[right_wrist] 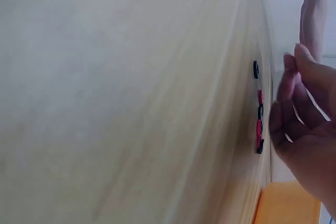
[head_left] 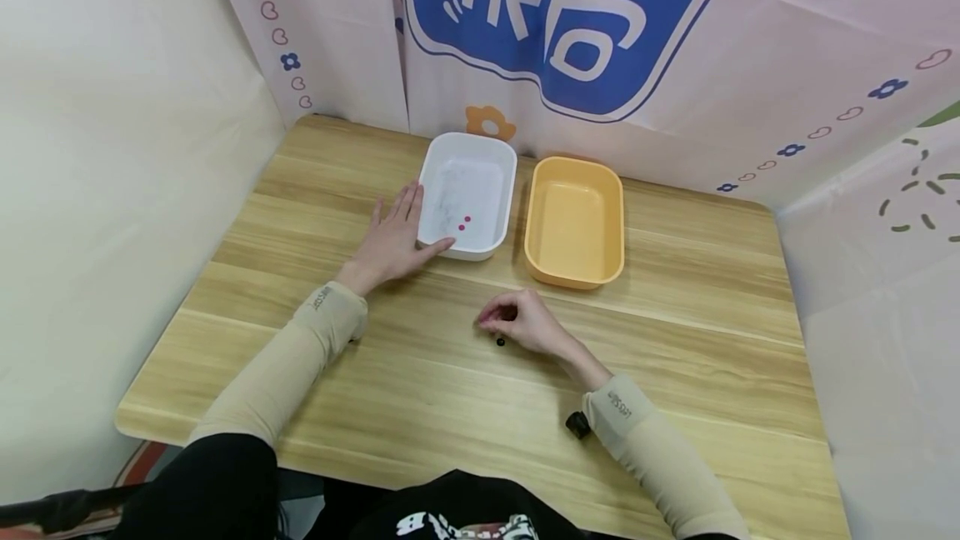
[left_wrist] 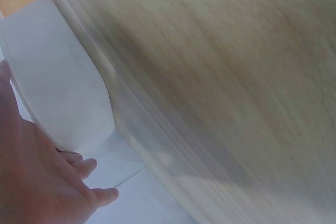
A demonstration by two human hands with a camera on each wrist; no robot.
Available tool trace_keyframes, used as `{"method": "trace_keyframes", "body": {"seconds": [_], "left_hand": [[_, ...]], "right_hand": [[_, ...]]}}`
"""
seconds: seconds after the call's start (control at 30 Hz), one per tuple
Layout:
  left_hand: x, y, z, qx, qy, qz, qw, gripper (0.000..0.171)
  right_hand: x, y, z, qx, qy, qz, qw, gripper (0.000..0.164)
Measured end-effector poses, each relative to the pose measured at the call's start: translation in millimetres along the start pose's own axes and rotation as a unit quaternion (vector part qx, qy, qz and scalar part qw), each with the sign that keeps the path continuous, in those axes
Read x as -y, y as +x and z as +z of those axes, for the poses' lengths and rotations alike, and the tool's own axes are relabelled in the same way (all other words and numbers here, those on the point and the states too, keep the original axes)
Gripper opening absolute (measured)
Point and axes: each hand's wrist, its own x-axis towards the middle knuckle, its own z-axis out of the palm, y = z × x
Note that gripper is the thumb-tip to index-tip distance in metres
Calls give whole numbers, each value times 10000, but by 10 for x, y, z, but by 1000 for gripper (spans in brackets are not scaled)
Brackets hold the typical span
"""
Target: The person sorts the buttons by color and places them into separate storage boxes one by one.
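Observation:
My left hand [head_left: 390, 244], fingers spread, rests on the near left rim of a white plastic tub [head_left: 487, 250]. Two small red round pieces [head_left: 464, 223] lie inside the tub. At the middle of the table, my right hand [head_left: 527, 322] is low over several small pieces, thumb and index fingertips together. I cannot tell whether a piece is between them. The right wrist view has these pieces in a row beside the hand: black ones [right_wrist: 255, 70] and red ones [right_wrist: 259, 128]. From the head, one black piece [head_left: 501, 342] shows just below the right hand, which hides most others.
A yellow plastic tub [head_left: 573, 280] stands right of the white one, beyond the right hand. Both are on a wood-grain table [head_left: 420, 407] near its back edge. A printed cloth [head_left: 330, 40] hangs behind. The black wrist camera [head_left: 577, 425] juts from the right sleeve.

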Motion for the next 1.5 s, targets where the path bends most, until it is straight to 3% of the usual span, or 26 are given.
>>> {"method": "trace_keyframes", "body": {"seconds": [0.43, 0.63, 0.9, 1.3, 1.5], "left_hand": [[-6, 8, -13, 20, -53, 33, 10000, 120], [-9, 11, -10, 42, -63, 47, 10000, 121], [-10, 14, -1, 53, -47, 76, 9999, 122], [4, 10, 8, 84, -129, 67, 9999, 122], [-12, -7, -20, 84, -199, 70, 9997, 120]], "right_hand": [[146, -52, -24, -625, 41, -3, 9980, 17], [202, -33, -69, -970, 305, -265, 9945, 18], [243, 36, -222, -1361, 138, -440, 9896, 17], [293, 415, -495, -2085, 320, -422, 9766, 13], [311, 664, -572, -2447, 7, -289, 9692, 13]]}}
